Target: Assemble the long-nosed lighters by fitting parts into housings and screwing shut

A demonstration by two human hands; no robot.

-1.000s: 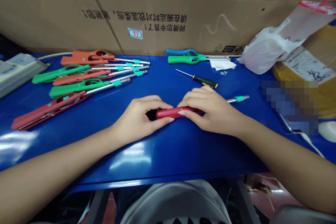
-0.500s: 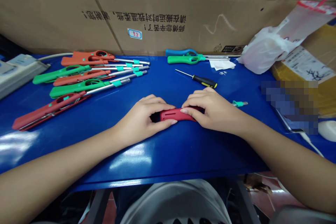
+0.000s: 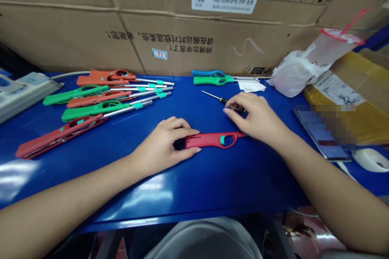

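You're gripping the red lighter [image 3: 212, 140] in your left hand [image 3: 165, 139] while your right hand [image 3: 258, 119] is resting on the screwdriver [image 3: 217, 97], fingers' grip unclear; pinching its handle firmly looks like the next need.

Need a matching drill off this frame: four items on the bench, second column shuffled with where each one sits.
Items
1. red lighter
2. screwdriver
3. blue lighter
4. white plastic bag

Places
A. at the right, in front of the cardboard box
B. one end gripped by the left hand
C. at the back, just behind a green lighter
D. handle covered by the right hand

Pairs: 1-B, 2-D, 3-C, 4-A
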